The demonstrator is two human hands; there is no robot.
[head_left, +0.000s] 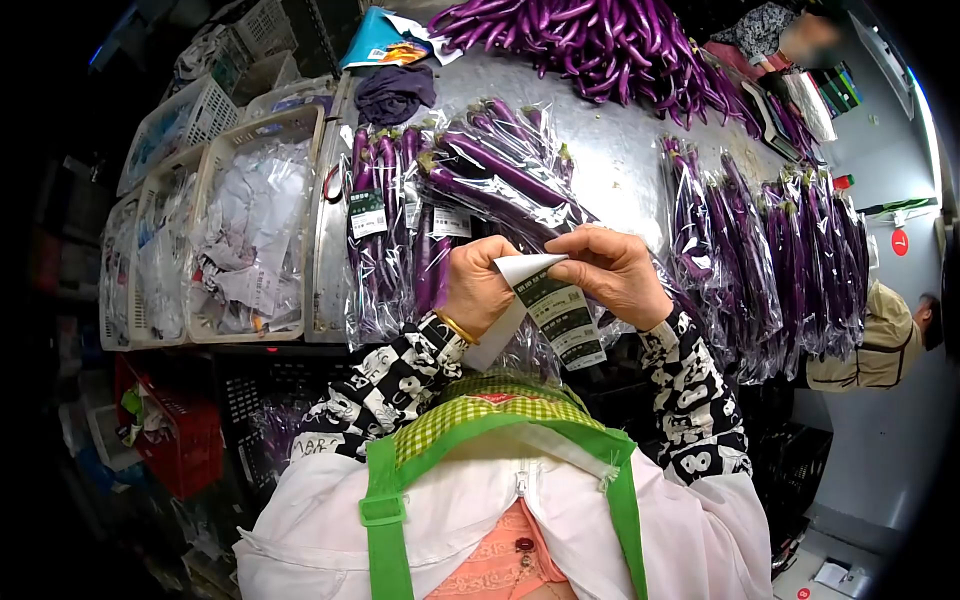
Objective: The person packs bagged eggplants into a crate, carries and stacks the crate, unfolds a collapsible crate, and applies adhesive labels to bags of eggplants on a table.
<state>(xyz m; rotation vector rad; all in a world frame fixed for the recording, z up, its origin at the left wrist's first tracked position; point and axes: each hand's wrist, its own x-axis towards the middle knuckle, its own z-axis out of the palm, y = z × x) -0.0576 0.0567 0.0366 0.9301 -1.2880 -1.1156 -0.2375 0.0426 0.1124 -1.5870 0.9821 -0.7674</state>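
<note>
A strip of printed green-and-white labels point(563, 318) hangs in front of my chest, its white backing folded over at the top. My right hand point(622, 280) pinches the strip's upper edge between thumb and fingers. My left hand point(478, 287) is closed on the white backing at the left, its fingertips partly hidden. Just beyond my hands, long purple eggplants in clear bags point(500, 178) lie stacked at a slant. To the left are more bagged eggplants point(380, 270), with a label point(367, 214) on one bag.
Loose eggplants point(610, 45) are heaped at the table's far side. Further bagged eggplants point(735, 260) lie in rows at right. Crates point(312, 190) of clear bags and papers stand at left. A dark cloth point(395, 93) lies near a blue packet point(375, 40). Other people are at the right.
</note>
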